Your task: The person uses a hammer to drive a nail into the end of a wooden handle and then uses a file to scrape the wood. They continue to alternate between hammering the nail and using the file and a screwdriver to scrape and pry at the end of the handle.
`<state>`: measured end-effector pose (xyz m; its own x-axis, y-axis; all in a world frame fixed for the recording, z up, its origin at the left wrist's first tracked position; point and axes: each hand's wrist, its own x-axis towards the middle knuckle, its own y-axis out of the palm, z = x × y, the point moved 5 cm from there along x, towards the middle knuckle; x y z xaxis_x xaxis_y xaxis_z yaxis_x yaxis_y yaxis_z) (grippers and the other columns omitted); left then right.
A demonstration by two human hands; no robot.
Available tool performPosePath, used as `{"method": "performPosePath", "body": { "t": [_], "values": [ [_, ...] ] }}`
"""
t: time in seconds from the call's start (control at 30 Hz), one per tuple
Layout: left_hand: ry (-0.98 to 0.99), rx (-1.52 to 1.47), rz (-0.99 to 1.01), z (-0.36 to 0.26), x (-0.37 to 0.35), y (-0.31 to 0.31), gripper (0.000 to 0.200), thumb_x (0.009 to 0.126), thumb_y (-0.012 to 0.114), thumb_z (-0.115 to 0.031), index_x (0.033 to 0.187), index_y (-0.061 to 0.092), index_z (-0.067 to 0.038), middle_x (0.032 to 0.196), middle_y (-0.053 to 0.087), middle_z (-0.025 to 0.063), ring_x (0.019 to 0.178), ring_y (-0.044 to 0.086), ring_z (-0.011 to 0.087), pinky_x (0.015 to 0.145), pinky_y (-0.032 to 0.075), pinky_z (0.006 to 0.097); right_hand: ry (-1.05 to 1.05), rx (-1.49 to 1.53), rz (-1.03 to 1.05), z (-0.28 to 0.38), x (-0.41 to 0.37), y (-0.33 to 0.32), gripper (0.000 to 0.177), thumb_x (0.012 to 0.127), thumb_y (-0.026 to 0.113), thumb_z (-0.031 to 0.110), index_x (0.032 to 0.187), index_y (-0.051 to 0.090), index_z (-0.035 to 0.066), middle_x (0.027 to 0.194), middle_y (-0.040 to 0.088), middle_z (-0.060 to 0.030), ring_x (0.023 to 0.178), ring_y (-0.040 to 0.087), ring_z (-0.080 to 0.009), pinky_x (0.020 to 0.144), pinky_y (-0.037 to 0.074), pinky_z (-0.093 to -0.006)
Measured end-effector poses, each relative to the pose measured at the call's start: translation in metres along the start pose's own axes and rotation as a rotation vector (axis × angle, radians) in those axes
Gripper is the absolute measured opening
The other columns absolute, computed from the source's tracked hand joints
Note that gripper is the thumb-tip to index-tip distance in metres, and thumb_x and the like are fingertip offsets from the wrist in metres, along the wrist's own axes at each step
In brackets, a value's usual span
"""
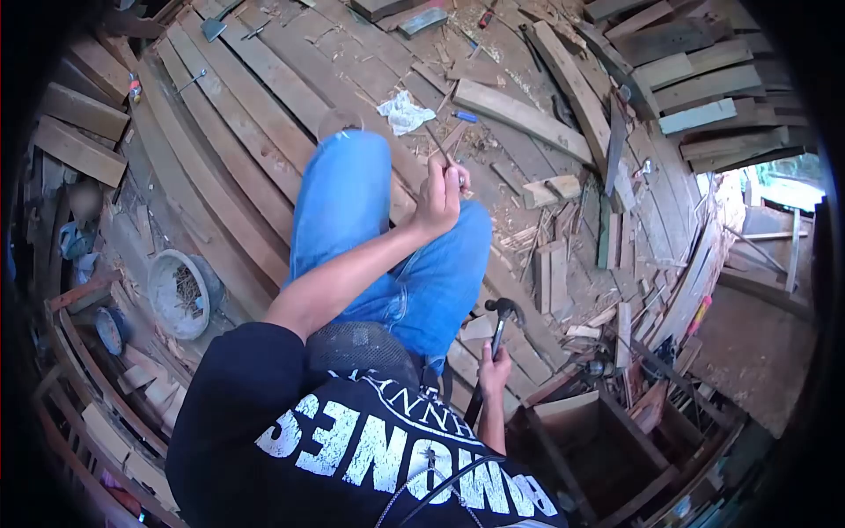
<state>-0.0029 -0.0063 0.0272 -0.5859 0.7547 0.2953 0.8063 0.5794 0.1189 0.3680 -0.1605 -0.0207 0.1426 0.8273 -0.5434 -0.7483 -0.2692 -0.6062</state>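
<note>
My left hand (438, 195) is raised over my knees, its fingers closed around a thin dark rod-like tool (437, 141) whose exact kind I cannot make out. The rod slants up and away from the fist, and a small shiny end shows beside the thumb. Low at my right side, my right hand (495, 368) grips a claw hammer (500, 327) by the handle, with its dark head pointing up. Most of the lower handle is hidden by the hand and forearm. Both blue-jeaned legs are bent beneath the left hand.
Long wooden planks (238, 114) cover the floor at left. A white cloth (406, 113) and a blue marker-like object (465, 116) lie ahead. A bucket (180, 295) holds scraps. Stacked timber (704, 79) stands at upper right; a wooden box frame (598, 440) sits at lower right.
</note>
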Motion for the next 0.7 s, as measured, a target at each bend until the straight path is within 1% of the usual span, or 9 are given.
{"method": "performPosePath", "body": {
  "t": [0.1,0.17,0.2,0.27,0.37,0.4,0.53,0.63,0.7],
  "values": [
    [-0.061,0.021,0.019,0.02,-0.006,0.014,0.013,0.101,0.035,-0.015,0.096,0.038,-0.003,0.077,0.056,0.0079,0.064,0.055,0.0152,0.059,0.046,0.0296,-0.047,-0.083,-0.002,0.01,0.011,-0.012,0.031,0.089,0.063,0.027,0.08,0.06,-0.002,0.059,0.053,-0.0057,0.054,0.05,-0.014,0.052,0.041,-0.0336],
    [-0.194,0.0,0.113,0.037,-0.011,0.026,0.01,0.101,0.031,-0.011,0.099,0.037,-0.003,0.078,0.053,0.008,0.072,0.053,0.0145,0.074,0.046,0.0316,-0.048,-0.107,0.002,0.019,0.01,-0.023,0.03,0.088,0.063,0.027,0.081,0.061,-0.003,0.059,0.054,-0.0075,0.055,0.051,-0.0151,0.054,0.043,-0.0351],
    [-0.209,0.01,0.157,0.044,-0.01,0.035,0.01,0.101,0.031,-0.011,0.099,0.037,-0.003,0.078,0.053,0.008,0.072,0.053,0.0145,0.074,0.046,0.0316,-0.062,-0.105,-0.053,0.027,0.006,-0.028,0.03,0.088,0.063,0.027,0.082,0.061,-0.003,0.059,0.055,-0.0083,0.055,0.051,-0.0152,0.054,0.043,-0.0356],
    [-0.076,0.06,0.321,0.046,-0.016,0.044,0.011,0.101,0.033,-0.011,0.098,0.037,-0.002,0.081,0.055,0.0099,0.077,0.057,0.0178,0.084,0.047,0.0373,-0.101,-0.115,-0.153,0.038,-0.003,-0.037,0.029,0.088,0.063,0.026,0.085,0.062,-0.003,0.061,0.056,-0.0096,0.055,0.051,-0.0158,0.055,0.044,-0.0366],
    [-0.184,0.077,0.443,0.059,-0.023,0.037,0.012,0.101,0.034,-0.012,0.096,0.037,-0.001,0.083,0.057,0.0118,0.083,0.06,0.023,0.095,0.044,0.0432,0.051,-0.097,-0.165,0.04,-0.021,-0.036,0.027,0.088,0.063,0.025,0.086,0.062,-0.002,0.062,0.056,-0.0086,0.054,0.049,-0.0147,0.054,0.043,-0.0336],
    [-0.103,0.143,0.493,0.057,-0.02,0.04,0.014,0.101,0.033,-0.012,0.095,0.037,-0.001,0.084,0.059,0.0128,0.087,0.062,0.0264,0.1,0.042,0.0452,0.038,0.001,-0.218,0.031,-0.028,-0.032,0.028,0.088,0.063,0.026,0.086,0.062,-0.002,0.06,0.054,-0.0072,0.054,0.047,-0.0138,0.052,0.041,-0.0328],
    [-0.113,0.153,0.647,0.059,-0.015,0.04,0.014,0.101,0.034,-0.014,0.097,0.039,-0.001,0.088,0.062,0.0132,0.082,0.064,0.0299,0.095,0.046,0.0411,0.151,0.057,-0.249,0.042,-0.057,-0.022,0.028,0.088,0.064,0.026,0.085,0.062,-0.001,0.059,0.052,-0.0056,0.053,0.046,-0.0133,0.051,0.04,-0.0328],
    [-0.245,0.144,0.632,0.065,-0.012,0.03,0.014,0.101,0.032,-0.012,0.096,0.038,-0.001,0.093,0.065,0.0144,0.083,0.064,0.0286,0.093,0.048,0.0407,0.246,0.145,-0.211,0.039,-0.067,-0.013,0.031,0.092,0.058,0.028,0.082,0.059,-0.001,0.054,0.047,-0.0039,0.05,0.043,-0.0113,0.047,0.036,-0.0321],
    [-0.346,0.105,0.477,0.071,-0.006,0.018,0.014,0.101,0.033,-0.012,0.095,0.038,-0.001,0.095,0.067,0.015,0.086,0.065,0.0246,0.088,0.05,0.0379,0.251,0.198,-0.198,0.05,-0.062,-0.009,0.033,0.094,0.056,0.028,0.08,0.058,-0.002,0.051,0.044,-0.004,0.048,0.04,-0.011,0.045,0.034,-0.0327]
  ]
}}
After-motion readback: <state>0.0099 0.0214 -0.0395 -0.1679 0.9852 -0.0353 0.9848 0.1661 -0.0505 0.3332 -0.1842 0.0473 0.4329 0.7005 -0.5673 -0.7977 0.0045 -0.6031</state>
